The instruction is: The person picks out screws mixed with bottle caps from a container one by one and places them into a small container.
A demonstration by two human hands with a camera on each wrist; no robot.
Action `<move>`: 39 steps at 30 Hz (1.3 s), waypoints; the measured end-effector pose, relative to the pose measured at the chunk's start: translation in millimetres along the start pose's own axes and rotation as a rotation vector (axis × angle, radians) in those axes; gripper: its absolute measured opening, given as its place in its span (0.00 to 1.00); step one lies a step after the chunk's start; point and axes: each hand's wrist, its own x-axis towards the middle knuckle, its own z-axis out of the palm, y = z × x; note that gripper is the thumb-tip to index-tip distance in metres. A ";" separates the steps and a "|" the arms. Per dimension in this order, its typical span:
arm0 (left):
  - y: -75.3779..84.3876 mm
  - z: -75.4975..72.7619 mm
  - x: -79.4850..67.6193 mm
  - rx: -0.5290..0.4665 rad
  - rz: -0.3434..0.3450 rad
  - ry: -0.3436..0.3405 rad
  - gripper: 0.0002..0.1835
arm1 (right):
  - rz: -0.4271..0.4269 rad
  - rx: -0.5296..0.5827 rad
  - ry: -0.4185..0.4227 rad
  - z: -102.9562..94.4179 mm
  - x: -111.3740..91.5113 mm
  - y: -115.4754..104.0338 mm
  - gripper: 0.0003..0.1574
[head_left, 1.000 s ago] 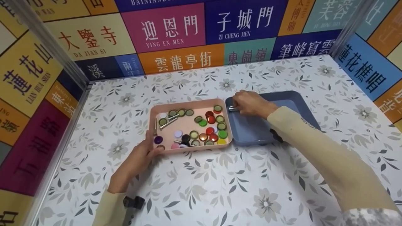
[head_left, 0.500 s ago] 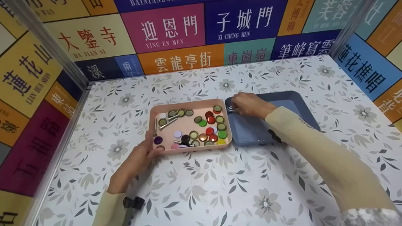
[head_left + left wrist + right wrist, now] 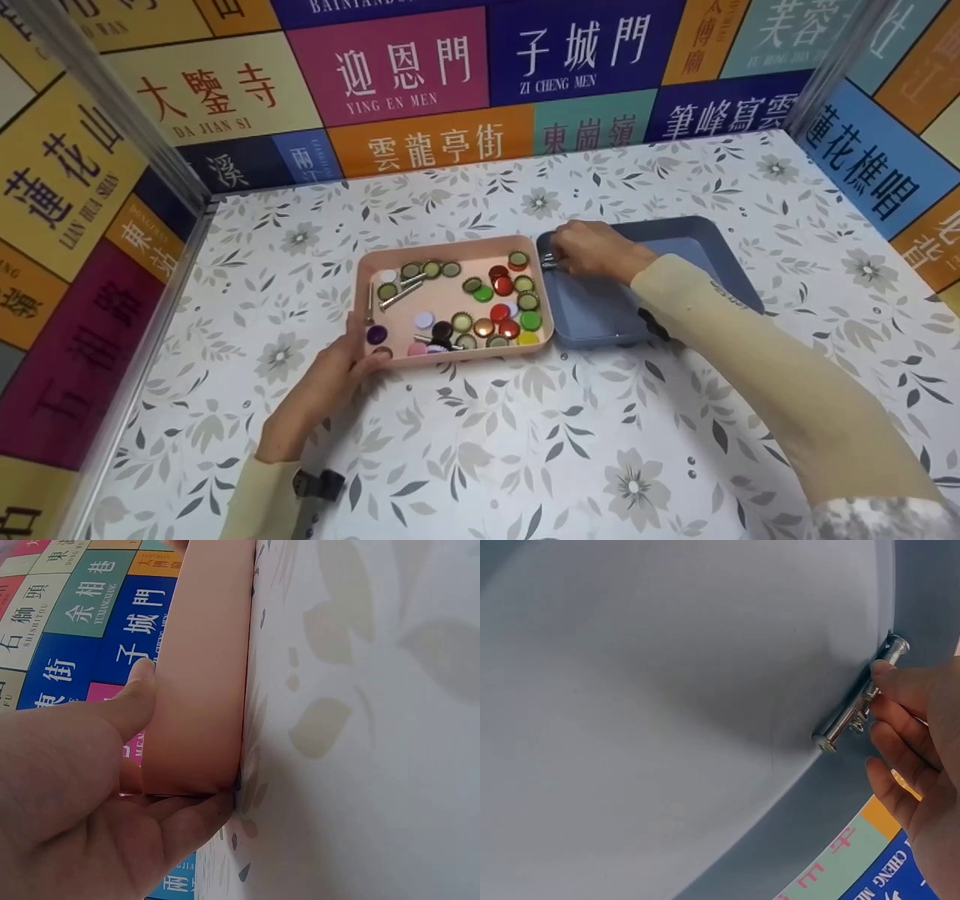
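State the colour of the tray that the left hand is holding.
The tray is pale pink; the head view shows it best.

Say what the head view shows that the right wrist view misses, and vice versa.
Only the head view: the pink tray of bottle caps and the left hand gripping it. Only the right wrist view, clearly: round heads on the metal screws. Both: the right hand holding them, the blue tray and the lettered wall.
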 end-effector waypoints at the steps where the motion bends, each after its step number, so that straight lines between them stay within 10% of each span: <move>1: -0.2 0.0 -0.1 -0.007 0.000 0.002 0.49 | 0.000 0.000 0.003 -0.2 -0.2 -0.1 0.03; 28: -1.9 -0.6 -0.3 0.002 -0.001 -0.016 0.48 | -0.003 -0.016 0.016 -17.9 6.2 -11.3 0.04; 39: -0.9 -1.7 -5.9 0.038 0.029 0.002 0.47 | -0.104 -0.028 0.150 -18.2 6.2 -17.0 0.05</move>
